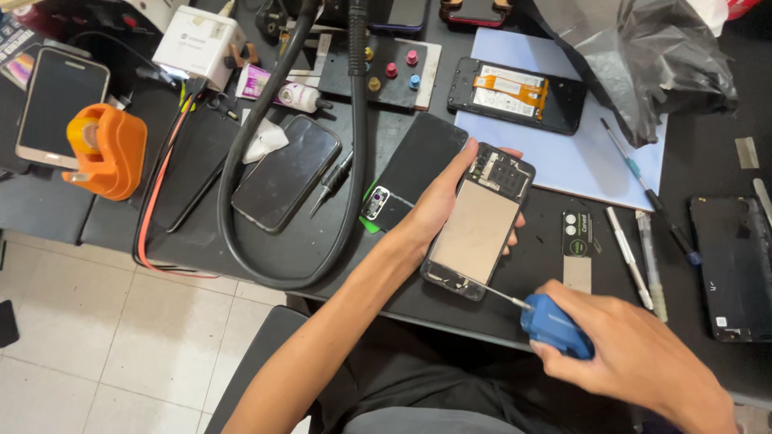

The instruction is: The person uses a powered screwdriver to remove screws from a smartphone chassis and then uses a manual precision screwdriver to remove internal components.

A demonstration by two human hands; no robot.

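My left hand (438,201) holds an opened phone (478,221) with its back cover off, tilted above the black work mat, fingers wrapped around its far edge. Inside the phone a flat beige plate shows, with dark circuitry at the top. My right hand (635,358) grips a blue-handled screwdriver (551,321). Its thin metal tip touches the phone's lower edge.
On the black mat (322,241) lie another phone (285,173), a black back cover (418,165), a thick black hose (241,161), an orange tape dispenser (104,149), tweezers and tools (643,241), a phone frame (515,95) on blue paper, and a black plastic bag (643,56). Tiled floor lies lower left.
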